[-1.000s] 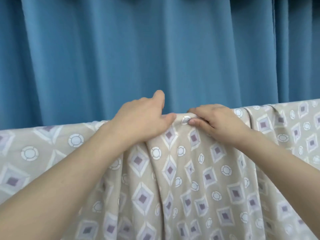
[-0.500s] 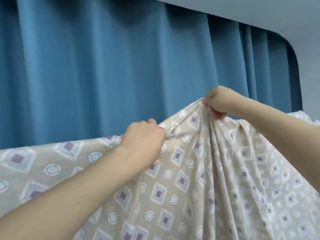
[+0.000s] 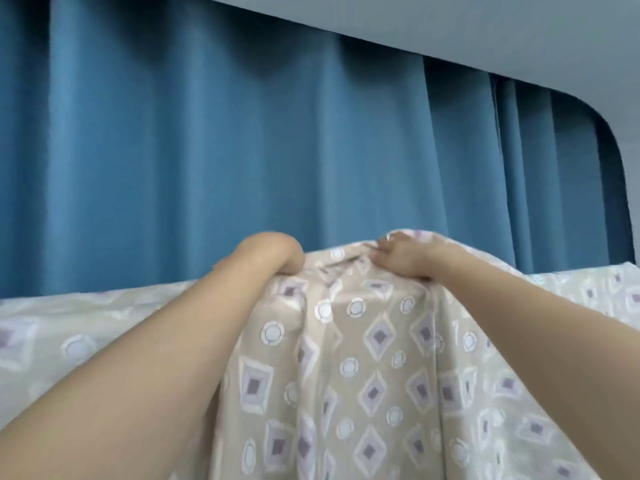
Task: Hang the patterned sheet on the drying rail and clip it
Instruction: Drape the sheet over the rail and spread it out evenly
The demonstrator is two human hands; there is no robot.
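Far left: patterned sheet point(image 3: 349, 368) top edge runs level and low, draped over a support hidden beneath the fabric. Left hand point(image 3: 266, 254) knuckles up, fingers curled down into the cloth, gripping a bunch at the raised top fold. Between the hands: short span of gathered, creased fabric, lifted into a peak above the level edge on either side. Right hand point(image 3: 403, 259) fingers curled, pinching the fold at the peak. Below: cloth falls in long vertical folds. Right: top edge drops back to level. Behind: blue curtain point(image 3: 214, 161), open room above the peak. Upper right: pale ceiling point(image 3: 485, 26) with rounded corner.
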